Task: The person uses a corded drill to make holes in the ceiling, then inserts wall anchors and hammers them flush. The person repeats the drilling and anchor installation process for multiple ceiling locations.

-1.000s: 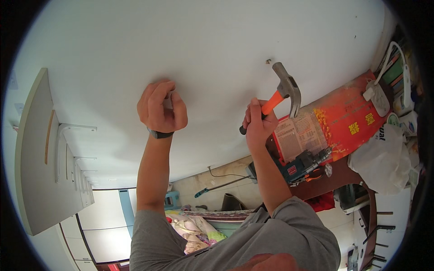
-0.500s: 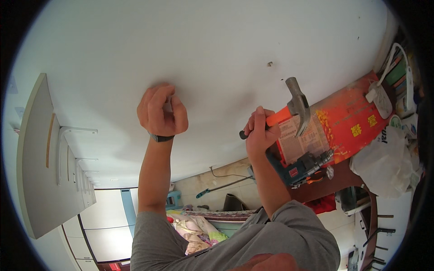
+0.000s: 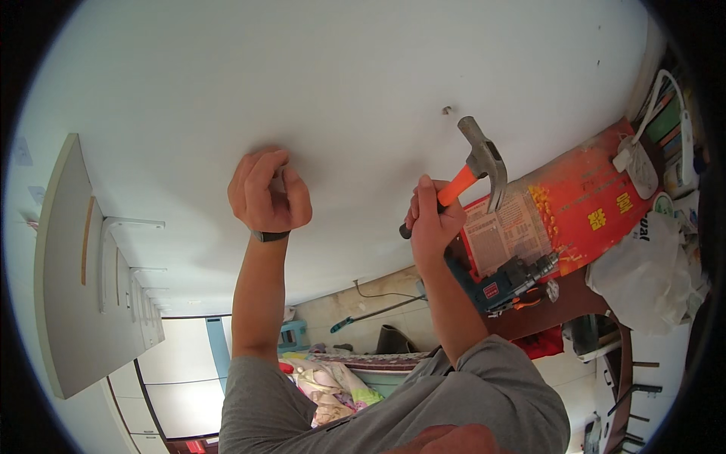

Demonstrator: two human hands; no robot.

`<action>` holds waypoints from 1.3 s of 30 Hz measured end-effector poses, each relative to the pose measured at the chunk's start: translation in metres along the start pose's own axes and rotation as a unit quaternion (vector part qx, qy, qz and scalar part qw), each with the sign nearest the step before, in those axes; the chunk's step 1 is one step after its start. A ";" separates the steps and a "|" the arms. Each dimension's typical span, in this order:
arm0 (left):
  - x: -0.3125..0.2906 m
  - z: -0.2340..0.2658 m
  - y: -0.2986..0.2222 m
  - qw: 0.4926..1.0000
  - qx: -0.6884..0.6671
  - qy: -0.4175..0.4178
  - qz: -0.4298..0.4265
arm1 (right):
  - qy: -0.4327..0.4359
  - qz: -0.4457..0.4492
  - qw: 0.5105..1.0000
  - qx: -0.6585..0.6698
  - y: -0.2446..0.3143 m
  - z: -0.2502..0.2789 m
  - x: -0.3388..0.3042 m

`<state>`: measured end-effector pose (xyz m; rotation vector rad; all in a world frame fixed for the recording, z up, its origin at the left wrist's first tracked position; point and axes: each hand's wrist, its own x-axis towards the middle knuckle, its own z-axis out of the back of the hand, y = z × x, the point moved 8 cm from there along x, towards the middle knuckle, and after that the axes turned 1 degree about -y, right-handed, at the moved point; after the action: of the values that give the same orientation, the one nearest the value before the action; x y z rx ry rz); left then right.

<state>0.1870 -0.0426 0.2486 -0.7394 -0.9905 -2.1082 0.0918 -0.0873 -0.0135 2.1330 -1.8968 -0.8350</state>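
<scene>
My right hand [image 3: 437,213] is wrapped round the handle of a claw hammer [image 3: 482,160], which has an orange shaft, a black butt end and a grey metal head. The hammer is tilted, its head up and to the right, with the claw pointing down. My left hand [image 3: 269,191] is curled against the white wall [image 3: 340,83], thumb and fingers closed together. Whatever it may hold is hidden behind the fingers. A small hole with a bit of something in it [image 3: 447,110] shows in the wall just above the hammer head.
At left a shelf board [image 3: 87,303] juts out on white brackets [image 3: 106,257]. To the right, a blue power drill [image 3: 507,284] lies on a brown table beside an orange-red printed sheet [image 3: 582,204], a white plastic bag [image 3: 639,272] and a white power strip [image 3: 686,144]. Bedding [image 3: 325,386] lies below.
The hammer and my right hand have shifted slightly left, and the hammer head has swung up toward the wall hole. My left hand stays closed at nearly the same spot.
</scene>
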 end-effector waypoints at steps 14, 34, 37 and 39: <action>-0.002 0.000 -0.002 1.000 0.001 0.024 0.019 | -0.007 0.041 0.999 0.030 -0.006 0.004 -0.004; -0.004 -0.001 0.000 1.000 0.005 0.018 0.019 | -0.009 0.049 0.998 0.042 -0.002 0.005 -0.006; -0.005 -0.001 -0.001 1.000 0.008 0.021 0.018 | 0.020 -0.027 0.999 0.003 -0.015 0.002 0.002; -0.004 -0.002 -0.001 1.000 0.004 0.026 0.012 | 0.033 0.030 0.999 -0.032 -0.013 0.004 0.005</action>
<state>0.1889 -0.0421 0.2444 -0.6864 -0.9580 -2.0911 0.1017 -0.0886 -0.0244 2.0311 -1.8660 -0.7933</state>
